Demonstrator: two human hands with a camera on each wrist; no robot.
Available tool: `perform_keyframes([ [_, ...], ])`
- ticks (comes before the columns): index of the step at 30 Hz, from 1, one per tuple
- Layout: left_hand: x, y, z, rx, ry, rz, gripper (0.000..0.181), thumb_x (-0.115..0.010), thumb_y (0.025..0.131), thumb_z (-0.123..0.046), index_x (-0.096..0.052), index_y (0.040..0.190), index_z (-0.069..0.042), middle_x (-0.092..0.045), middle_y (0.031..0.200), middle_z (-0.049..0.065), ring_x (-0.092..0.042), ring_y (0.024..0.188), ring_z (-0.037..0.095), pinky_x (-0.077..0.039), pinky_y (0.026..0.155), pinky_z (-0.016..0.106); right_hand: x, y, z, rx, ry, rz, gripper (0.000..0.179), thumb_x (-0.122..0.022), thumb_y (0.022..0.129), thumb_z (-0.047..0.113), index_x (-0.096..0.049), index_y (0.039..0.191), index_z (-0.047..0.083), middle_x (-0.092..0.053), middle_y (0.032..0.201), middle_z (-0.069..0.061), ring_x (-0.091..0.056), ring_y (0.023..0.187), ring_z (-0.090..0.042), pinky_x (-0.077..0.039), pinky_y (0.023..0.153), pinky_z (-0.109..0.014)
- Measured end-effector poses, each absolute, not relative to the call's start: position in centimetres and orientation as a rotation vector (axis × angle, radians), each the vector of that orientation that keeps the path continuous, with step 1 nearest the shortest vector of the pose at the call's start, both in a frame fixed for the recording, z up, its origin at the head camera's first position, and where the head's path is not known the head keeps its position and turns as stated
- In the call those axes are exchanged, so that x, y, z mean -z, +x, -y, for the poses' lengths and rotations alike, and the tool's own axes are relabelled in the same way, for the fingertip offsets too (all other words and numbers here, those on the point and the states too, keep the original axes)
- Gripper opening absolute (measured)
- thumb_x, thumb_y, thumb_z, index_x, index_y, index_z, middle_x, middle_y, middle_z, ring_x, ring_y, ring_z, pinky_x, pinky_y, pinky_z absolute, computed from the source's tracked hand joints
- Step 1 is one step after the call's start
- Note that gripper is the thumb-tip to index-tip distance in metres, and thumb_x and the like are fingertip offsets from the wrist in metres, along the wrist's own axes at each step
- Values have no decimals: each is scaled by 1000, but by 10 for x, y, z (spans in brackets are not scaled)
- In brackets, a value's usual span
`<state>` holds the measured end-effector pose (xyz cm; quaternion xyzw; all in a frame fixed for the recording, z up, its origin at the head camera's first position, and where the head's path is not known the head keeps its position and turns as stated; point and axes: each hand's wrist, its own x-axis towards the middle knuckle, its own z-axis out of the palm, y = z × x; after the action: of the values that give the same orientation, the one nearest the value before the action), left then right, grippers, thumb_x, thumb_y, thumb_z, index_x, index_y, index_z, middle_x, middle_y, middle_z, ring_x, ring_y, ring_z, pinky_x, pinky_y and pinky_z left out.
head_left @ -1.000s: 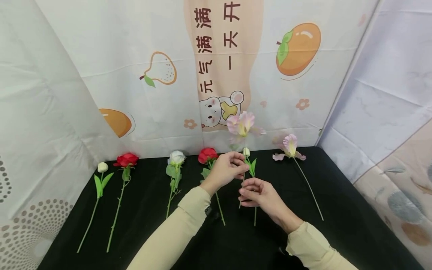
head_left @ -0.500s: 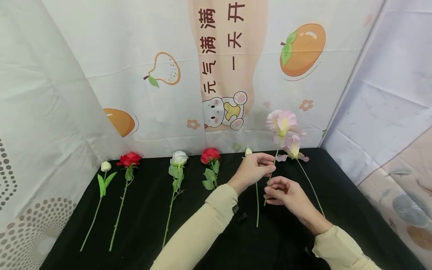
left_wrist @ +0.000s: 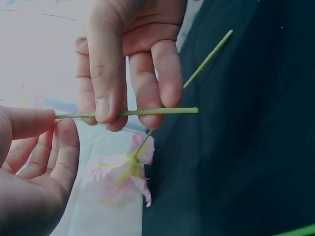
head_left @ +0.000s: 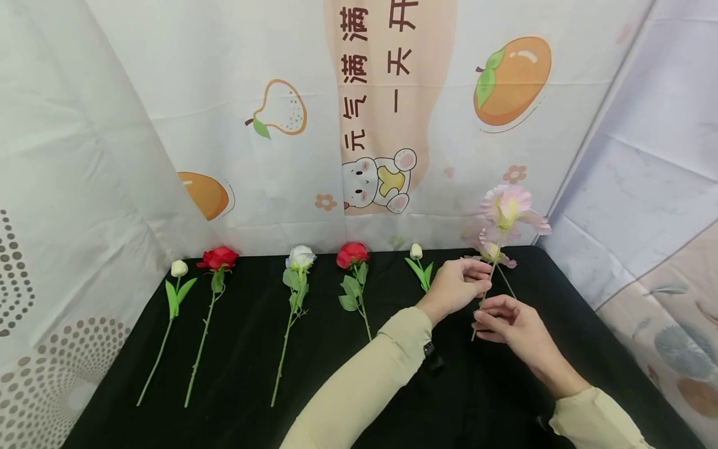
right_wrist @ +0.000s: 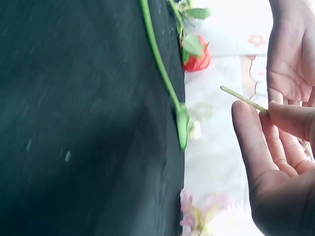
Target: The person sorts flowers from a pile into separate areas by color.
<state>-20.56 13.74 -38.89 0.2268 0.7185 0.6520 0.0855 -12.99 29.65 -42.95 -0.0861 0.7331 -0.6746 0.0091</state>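
Both hands pinch the thin green stem of a pink iris [head_left: 507, 209], held upright above the back right of the table. My left hand [head_left: 457, 285] grips the stem higher up, with thumb and fingertips. Lower down, near the cut end, my right hand [head_left: 518, 324] pinches it between thumb and fingers. In the left wrist view the bare stem end [left_wrist: 182, 110] sticks out past the right fingers. A second pink iris [left_wrist: 123, 179] lies behind, its bloom at the cloth's back edge and its stem partly hidden by the right hand. Left of the hands lies a white tulip [head_left: 416, 252].
On the black cloth [head_left: 235, 386], further left, lie a red rose [head_left: 353, 254], a white rose [head_left: 301, 257], another red rose [head_left: 219, 257] and a white tulip [head_left: 179, 269]. A printed curtain [head_left: 213, 131] rises right behind the row; pale fabric [head_left: 645, 206] borders the right side.
Both hands have carried the held iris to the right, from over the white tulip to over the lying iris. The tulip's bloom and leaves show again; the view has shifted slightly.
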Motion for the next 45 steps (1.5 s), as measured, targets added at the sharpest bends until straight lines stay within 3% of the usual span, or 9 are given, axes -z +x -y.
perform_keyframes([
  [8, 408, -200, -156, -1835, 776, -2310, 21, -68, 98, -6, -74, 118, -9, -74, 101, -7, -62, 83, -6, -51, 72, 12, 440, -128, -320, 2087, -194, -2357, 28, -66, 97, -2, -52, 114, -19, -76, 98, -5, -75, 86, -24, -62, 71, -37],
  [17, 433, -192, -162, -1505, 875, -2468, 28, -67, 98, -13, -71, 125, -16, -70, 114, -9, -61, 96, -1, -46, 80, 10, 446, -135, -355, 1988, 25, -2399, 26, -65, 99, 2, -54, 117, -13, -74, 97, -5, -74, 84, -17, -62, 72, -35],
  [23, 446, -186, -160, -1008, 1043, -2713, 27, -68, 95, -20, -73, 122, -23, -67, 111, -11, -59, 98, -1, -44, 82, 11, 453, -140, -369, 1705, 123, -2520, 59, -61, 101, 1, -28, 147, -14, -71, 101, -16, -74, 77, -21, -62, 68, -38],
  [25, 450, -184, -158, -834, 1107, -2778, 27, -68, 95, -21, -73, 122, -25, -67, 112, -13, -59, 100, 0, -44, 84, 11, 454, -141, -371, 1574, 138, -2576, 66, -60, 100, 0, -21, 151, -13, -70, 101, -20, -73, 73, -24, -62, 64, -40],
  [33, 456, -177, -153, -449, 1165, -2844, 26, -66, 98, -30, -70, 123, -35, -60, 120, -17, -54, 106, 3, -44, 86, 16, 455, -147, -373, 1291, 184, -2696, 65, -64, 96, 3, -27, 147, -13, -56, 94, -15, -63, 66, -23, -61, 56, -40],
  [45, 447, -178, -88, -482, 1311, -2832, 21, -65, 99, -26, -72, 119, -26, -63, 114, -12, -56, 100, 6, -44, 87, 16, 454, -146, -376, 1347, 154, -2706, 64, -64, 101, 13, -29, 148, -10, -58, 94, -15, -63, 65, -22, -61, 56, -40],
])
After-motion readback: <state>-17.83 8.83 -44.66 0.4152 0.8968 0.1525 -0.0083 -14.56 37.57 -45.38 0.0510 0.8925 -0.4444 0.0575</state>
